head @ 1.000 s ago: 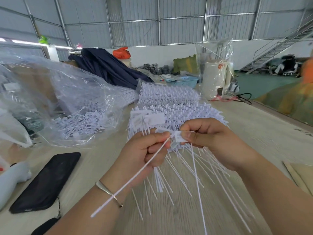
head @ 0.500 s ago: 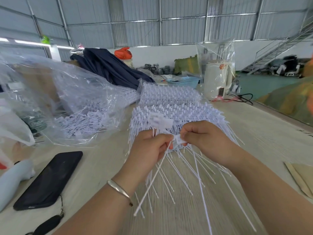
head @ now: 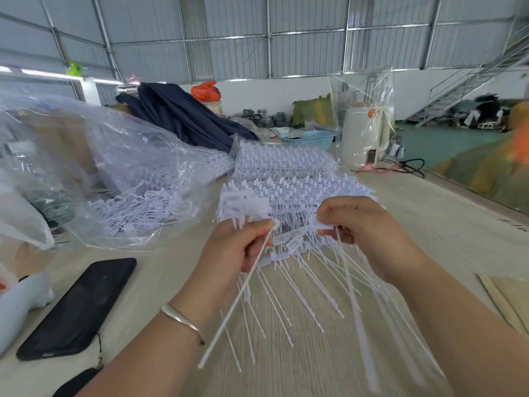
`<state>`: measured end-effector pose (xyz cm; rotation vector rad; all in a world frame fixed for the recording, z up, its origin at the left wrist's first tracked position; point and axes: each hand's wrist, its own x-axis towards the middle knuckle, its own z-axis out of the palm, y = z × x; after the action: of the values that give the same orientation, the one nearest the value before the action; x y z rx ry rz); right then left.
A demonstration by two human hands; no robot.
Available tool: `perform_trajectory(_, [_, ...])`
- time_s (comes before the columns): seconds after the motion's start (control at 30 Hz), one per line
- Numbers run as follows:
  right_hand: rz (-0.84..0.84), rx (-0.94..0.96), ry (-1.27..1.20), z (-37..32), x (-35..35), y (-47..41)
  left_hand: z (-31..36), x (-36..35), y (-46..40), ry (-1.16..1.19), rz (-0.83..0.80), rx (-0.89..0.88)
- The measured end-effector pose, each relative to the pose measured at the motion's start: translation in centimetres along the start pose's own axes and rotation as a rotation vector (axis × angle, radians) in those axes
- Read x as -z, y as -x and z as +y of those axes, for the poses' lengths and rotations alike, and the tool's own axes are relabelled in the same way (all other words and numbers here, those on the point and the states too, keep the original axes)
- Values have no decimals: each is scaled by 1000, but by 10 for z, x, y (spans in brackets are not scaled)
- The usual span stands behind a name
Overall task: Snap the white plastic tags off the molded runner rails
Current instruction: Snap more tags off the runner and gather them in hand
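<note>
A stack of white molded runner rails point(head: 289, 193) with rows of tags lies on the table in front of me. My left hand point(head: 232, 250) grips a bunch of loose white tags point(head: 243, 204), whose long tails hang down toward me. My right hand point(head: 366, 230) pinches the head of one white tag point(head: 322, 226), its thin tail point(head: 350, 296) trailing downward. The two hands are apart, with several tags point(head: 292, 242) attached to the rail between them.
A clear plastic bag point(head: 114, 179) holding loose tags sits at the left. A black phone point(head: 77, 308) lies at the near left. A second rail stack point(head: 283, 161), a blue basket point(head: 307, 138) and a bagged white appliance point(head: 365, 136) stand behind.
My hands were close together on one tag; they have pulled apart, the right hand moving right with a tag pinched in it. The left hand keeps its bunch.
</note>
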<state>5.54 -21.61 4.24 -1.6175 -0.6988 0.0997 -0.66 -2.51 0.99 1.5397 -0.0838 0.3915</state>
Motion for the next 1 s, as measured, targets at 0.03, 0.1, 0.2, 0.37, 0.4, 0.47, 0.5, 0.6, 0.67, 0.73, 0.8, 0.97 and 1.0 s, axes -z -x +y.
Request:
perform_trajectory(0.03, [28,0,52,2,-2,0,-2,-4,1,-75,23,-10])
perform_trajectory(0.1, [55,10,129,3,-7,1,-3,-12,2,-204,20,-58])
perform_trajectory(0.2, [36,21,112,2,-11,2,-2,-16,3,-305,-18,-112])
perform_trajectory(0.37, [-27,18,162,8,-22,3,-1,-19,4,-194,43,-82])
perform_trajectory(0.4, [-24,15,158,9,-25,3,-1,-19,4,-154,65,-54])
perform_trajectory(0.47, [-14,9,149,10,-28,5,-1,-18,4,-91,84,-18])
perform_trajectory(0.5, [-16,11,152,10,-28,5,-2,-17,4,-65,85,-8])
perform_trajectory(0.6, [-54,37,208,11,-24,5,0,-14,3,56,112,53])
perform_trajectory(0.67, [-90,79,302,12,-22,5,0,-13,0,128,143,113])
perform_trajectory(0.73, [-87,127,359,13,-22,6,0,-14,-2,180,156,169])
perform_trajectory(0.8, [-50,141,341,14,-21,6,0,-16,-2,200,154,207])
perform_trajectory(0.97, [-39,151,439,18,-19,5,1,-17,2,263,62,275])
perform_trajectory(1.0, [-30,156,463,19,-19,5,2,-17,3,231,43,254])
